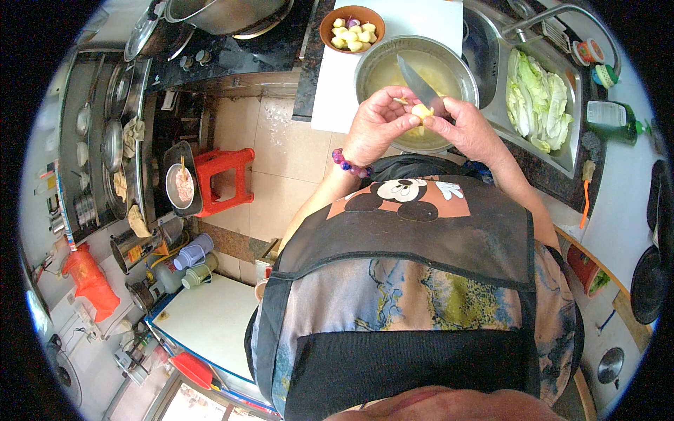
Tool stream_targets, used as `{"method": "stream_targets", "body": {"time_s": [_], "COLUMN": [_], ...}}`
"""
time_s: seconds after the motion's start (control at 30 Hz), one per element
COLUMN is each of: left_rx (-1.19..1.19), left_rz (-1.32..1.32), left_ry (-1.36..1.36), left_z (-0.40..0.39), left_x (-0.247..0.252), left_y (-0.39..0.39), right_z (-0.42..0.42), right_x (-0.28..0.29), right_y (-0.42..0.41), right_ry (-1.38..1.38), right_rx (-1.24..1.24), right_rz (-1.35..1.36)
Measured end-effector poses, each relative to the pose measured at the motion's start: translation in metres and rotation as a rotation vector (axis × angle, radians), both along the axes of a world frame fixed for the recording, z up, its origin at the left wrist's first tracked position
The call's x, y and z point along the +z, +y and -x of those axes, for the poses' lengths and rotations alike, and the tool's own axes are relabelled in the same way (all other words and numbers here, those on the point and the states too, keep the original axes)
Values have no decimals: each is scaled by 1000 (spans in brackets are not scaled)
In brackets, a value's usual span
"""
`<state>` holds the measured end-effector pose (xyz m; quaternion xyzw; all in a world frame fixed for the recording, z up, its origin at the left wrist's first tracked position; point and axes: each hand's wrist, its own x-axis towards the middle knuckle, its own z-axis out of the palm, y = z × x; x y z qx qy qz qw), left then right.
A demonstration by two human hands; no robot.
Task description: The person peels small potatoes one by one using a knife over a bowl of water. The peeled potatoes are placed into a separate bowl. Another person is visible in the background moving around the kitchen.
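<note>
Both hands meet over the near part of a metal basin (pixel 364 84) of cloudy water with pale yellow pieces in it. Between the fingertips of my left hand (pixel 380 122) is a small pale yellow piece of peeled vegetable (pixel 422 111); its exact kind cannot be told. My right hand (pixel 466 126) grips a knife, its thumb against the same piece. The knife's broad metal blade (pixel 417 81) points up and left over the water; its handle is hidden in the hand. Behind the basin at the left, a brown bowl (pixel 325 37) holds several peeled yellowish pieces and a purple one.
Right of the basin, a metal sink (pixel 573 158) holds leafy lettuce (pixel 537 100) under a curved faucet (pixel 553 10). The basin and bowl stand on a white surface (pixel 329 100). A stove (pixel 231 58) with pots is at the upper left; a red stool (pixel 226 181) stands on the floor.
</note>
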<state>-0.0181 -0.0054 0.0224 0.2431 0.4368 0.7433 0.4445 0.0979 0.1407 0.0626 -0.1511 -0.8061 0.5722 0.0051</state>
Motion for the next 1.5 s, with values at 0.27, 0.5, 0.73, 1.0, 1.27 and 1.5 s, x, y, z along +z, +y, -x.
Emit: {"method": "stream_targets", "body": {"time_s": [0.27,0.5,0.73,1.0,1.27,1.5], "left_rx": [114,-62,-236,-305,-209,-40], "left_rz": [-69,-199,-190,-226,-260,-235], "left_ry": [-31,-449,-493,-377,-325,-206], "left_z": [-7,-2,2,6,4,-2], "left_x": [7,2,1,3,-6,-1], "left_y": [5,3,0,-1,3,10], "right_z": [1,1,1,0,2,3], "right_x": [0,11,15,24,22,19], "right_y": [-5,-4,-6,-9,-14,-15], "right_ry": [55,35,100,8,37,47], "right_rx": [-58,-25,-1,54,-27,-39], "right_rz": [-37,-56,5,89,39,0]}}
